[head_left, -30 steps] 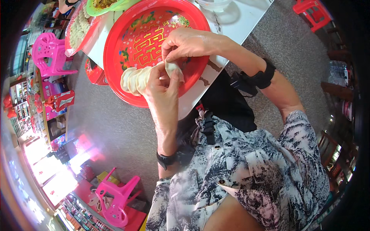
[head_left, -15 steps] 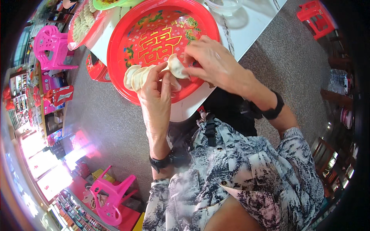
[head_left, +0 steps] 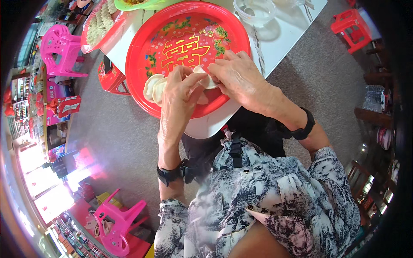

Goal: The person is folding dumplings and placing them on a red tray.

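A white dumpling (head_left: 209, 82) is held between my two hands over the near part of a round red tray (head_left: 134, 56). My right hand (head_left: 241, 79) grips the dumpling's right side with bent fingers. At its left edge, the thumb and forefinger of my left hand (head_left: 177, 92) are closed together on the wrapper. Finished dumplings (head_left: 154, 88) overlap in a row on the tray just left of my left hand, which partly covers them. The tray's middle carries a yellow-outlined pattern with flowers. My fingers hide part of the held dumpling.
The tray lies on a white marbled table (head_left: 284, 36), slightly over its near edge. A clear plastic bowl (head_left: 254, 12) stands at right, a green bowl (head_left: 148, 5) behind. Another red tray (head_left: 116, 32) with rows of dumplings is at left. Pink chairs (head_left: 60, 49) and a red stool (head_left: 350, 28) stand around.
My left hand has shifted right, off the row of dumplings, and meets the dumpling in my right hand. The fingers of both hands have drawn closer together around it.
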`<state>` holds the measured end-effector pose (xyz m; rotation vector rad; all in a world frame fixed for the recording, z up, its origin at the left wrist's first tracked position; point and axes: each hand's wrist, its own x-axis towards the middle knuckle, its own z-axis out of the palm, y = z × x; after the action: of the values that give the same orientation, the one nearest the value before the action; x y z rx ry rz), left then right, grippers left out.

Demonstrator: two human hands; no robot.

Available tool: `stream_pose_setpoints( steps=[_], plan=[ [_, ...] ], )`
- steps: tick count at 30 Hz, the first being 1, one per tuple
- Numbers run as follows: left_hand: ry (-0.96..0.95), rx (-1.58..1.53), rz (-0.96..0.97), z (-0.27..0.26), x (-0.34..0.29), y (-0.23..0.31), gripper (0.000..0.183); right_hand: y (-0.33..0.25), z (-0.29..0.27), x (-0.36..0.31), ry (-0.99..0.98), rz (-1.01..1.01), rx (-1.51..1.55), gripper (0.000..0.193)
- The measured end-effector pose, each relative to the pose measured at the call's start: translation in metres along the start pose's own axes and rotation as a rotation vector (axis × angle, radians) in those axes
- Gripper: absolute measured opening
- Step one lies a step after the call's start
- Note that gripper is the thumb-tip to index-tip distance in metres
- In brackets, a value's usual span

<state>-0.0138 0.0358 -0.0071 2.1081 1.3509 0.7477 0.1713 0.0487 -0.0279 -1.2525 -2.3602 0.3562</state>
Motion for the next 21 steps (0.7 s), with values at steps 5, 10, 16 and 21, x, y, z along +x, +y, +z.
stream_pose_setpoints(
  steps=[5,10,16,21],
  plan=[
    [-0.115,0.126,0.158,-0.008,0.011,-0.012,0.025,0.008,-0.015,0.005,-0.175,-0.007,0.066,0.007],
    [-0.233,0.085,0.211,-0.012,0.019,-0.016,0.024,0.012,-0.013,0.006,-0.134,0.006,0.078,0.006],
    [-0.256,0.118,0.241,-0.013,0.012,-0.009,0.023,0.01,-0.011,-0.002,-0.111,-0.014,0.119,0.009],
    [-0.172,0.125,0.2,-0.011,0.004,-0.006,0.021,0.006,-0.016,-0.006,-0.074,-0.007,0.113,0.011]
  ],
)
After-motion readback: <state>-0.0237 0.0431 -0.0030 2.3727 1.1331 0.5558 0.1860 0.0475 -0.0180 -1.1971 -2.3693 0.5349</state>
